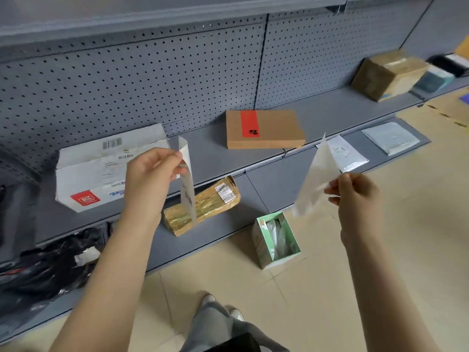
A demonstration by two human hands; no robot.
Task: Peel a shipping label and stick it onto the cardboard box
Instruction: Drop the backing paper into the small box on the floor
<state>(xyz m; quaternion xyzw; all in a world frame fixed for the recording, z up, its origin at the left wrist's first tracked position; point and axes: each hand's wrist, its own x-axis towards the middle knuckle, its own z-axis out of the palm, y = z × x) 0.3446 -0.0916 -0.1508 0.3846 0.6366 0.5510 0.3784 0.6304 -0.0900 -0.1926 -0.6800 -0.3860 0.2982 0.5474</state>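
My left hand [152, 174] pinches a white shipping label [187, 184] by its upper edge; the label hangs down curled, with print on it. My right hand [354, 191] pinches a translucent backing sheet [316, 179], held apart from the label and blurred. A flat brown cardboard box [274, 128] with a red strip lies on the grey shelf [330, 107] behind and between my hands. An open white carton [96, 171] with a barcode and a red logo stands on the shelf, partly hidden by my left hand.
A taped brown parcel [203, 209] lies on the lower shelf, a black bag [50, 262] at left. An open green box [276, 240] of paper scraps stands on the floor. White mailers [390, 138] and another brown box [385, 74] sit at right. My feet [220, 306] are below.
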